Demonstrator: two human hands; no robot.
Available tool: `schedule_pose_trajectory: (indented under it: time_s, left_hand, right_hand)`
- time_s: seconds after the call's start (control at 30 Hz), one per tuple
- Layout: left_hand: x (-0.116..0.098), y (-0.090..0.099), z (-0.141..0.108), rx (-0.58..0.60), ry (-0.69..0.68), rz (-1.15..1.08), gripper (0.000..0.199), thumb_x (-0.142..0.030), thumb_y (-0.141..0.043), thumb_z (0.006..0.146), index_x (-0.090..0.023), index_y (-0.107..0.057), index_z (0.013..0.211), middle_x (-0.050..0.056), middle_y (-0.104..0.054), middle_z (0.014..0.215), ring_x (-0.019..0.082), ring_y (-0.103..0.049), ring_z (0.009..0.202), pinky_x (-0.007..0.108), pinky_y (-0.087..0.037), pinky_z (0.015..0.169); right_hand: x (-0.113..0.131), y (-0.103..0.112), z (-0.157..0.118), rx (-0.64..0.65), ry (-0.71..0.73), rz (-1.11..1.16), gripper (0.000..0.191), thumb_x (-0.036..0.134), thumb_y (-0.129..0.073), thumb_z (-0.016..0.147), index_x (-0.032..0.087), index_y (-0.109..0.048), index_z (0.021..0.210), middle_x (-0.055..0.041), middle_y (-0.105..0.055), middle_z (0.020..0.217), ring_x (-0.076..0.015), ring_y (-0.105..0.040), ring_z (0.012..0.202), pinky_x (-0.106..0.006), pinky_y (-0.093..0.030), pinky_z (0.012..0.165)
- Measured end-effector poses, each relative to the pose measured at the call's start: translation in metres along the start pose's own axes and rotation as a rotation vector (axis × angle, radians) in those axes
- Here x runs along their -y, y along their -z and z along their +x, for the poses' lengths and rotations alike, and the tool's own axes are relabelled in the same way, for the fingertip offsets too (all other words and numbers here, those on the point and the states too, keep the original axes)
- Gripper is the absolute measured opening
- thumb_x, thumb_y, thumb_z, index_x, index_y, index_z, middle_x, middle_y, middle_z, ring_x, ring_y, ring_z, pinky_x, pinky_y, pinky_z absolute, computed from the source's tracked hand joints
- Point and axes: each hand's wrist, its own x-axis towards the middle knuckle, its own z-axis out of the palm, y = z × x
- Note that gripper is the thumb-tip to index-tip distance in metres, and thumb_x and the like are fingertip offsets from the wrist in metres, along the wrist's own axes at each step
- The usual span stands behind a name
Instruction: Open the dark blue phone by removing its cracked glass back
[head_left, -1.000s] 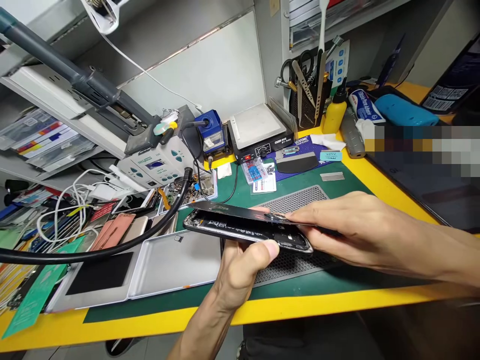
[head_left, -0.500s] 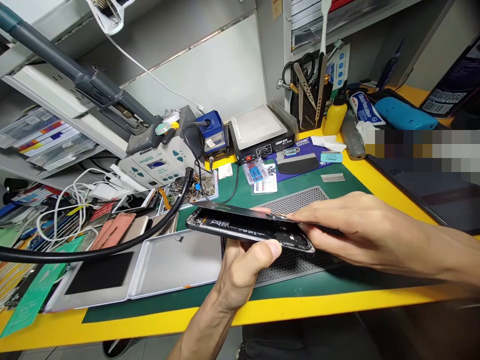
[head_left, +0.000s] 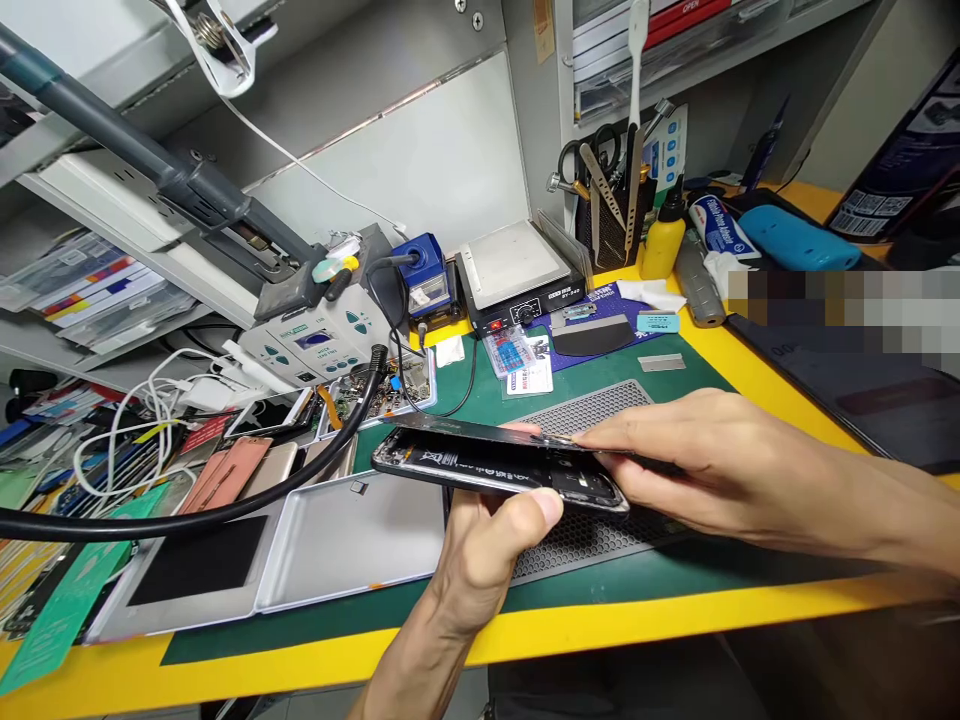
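My left hand (head_left: pixel 499 540) holds the black phone body (head_left: pixel 480 475) from below, its thumb on the near edge. Inside the body a dark battery with white print shows. My right hand (head_left: pixel 690 460) pinches the thin dark panel (head_left: pixel 480 432) at its right part. The panel lies tilted over the body, with a gap between them along the near side. Its underside is mostly hidden. Both parts are above the grey perforated mat (head_left: pixel 577 540).
A green mat (head_left: pixel 360 622) covers the yellow-edged bench. An open white case (head_left: pixel 352 550) lies left, crossed nearby by a black hose (head_left: pixel 225 522). Behind stand a hot plate (head_left: pixel 514 265), a blue soldering station (head_left: pixel 420 275) and a tool holder (head_left: pixel 611 220). A dark tablet-like device (head_left: pixel 862 400) lies right.
The camera view has shifted slightly, so the background sits a little differently. Both hands keep their hold, and the gap between panel and phone body looks about the same.
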Motion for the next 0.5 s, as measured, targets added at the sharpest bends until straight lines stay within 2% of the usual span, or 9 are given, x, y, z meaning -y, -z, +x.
schedule_pose_trajectory:
  time_s: [0.2, 0.4, 0.5]
  left_hand:
    - [0.001, -0.0007, -0.0001, -0.018, -0.008, -0.008, 0.047, -0.032, -0.075, 0.073, -0.025, -0.061, 0.117, 0.003, -0.067, 0.116, 0.031, -0.057, 0.119, 0.051, -0.039, 0.111]
    - [-0.004, -0.0023, 0.0014, 0.026, -0.028, 0.038, 0.041, -0.032, -0.074, 0.075, -0.025, -0.061, 0.114, 0.003, -0.067, 0.117, 0.03, -0.058, 0.119, 0.049, -0.042, 0.11]
    - [-0.003, -0.004, 0.0008, -0.007, -0.036, 0.012, 0.042, -0.032, -0.075, 0.074, -0.024, -0.062, 0.113, 0.003, -0.068, 0.114, 0.031, -0.06, 0.117, 0.05, -0.043, 0.109]
  right_hand:
    - [0.0012, 0.0013, 0.001, 0.013, -0.033, 0.003, 0.031, 0.013, -0.052, 0.094, 0.018, -0.073, 0.116, -0.0043, -0.08, 0.101, -0.0166, -0.076, 0.084, -0.023, -0.056, 0.072]
    - [0.0008, 0.0023, 0.0023, 0.001, -0.019, 0.016, 0.033, 0.01, -0.053, 0.092, 0.018, -0.072, 0.118, -0.0037, -0.079, 0.106, -0.0151, -0.076, 0.089, -0.021, -0.055, 0.074]
    - [0.0011, 0.0027, 0.0017, -0.004, -0.021, 0.019, 0.032, 0.01, -0.053, 0.092, 0.017, -0.073, 0.116, -0.0037, -0.08, 0.104, -0.0151, -0.076, 0.088, -0.02, -0.054, 0.072]
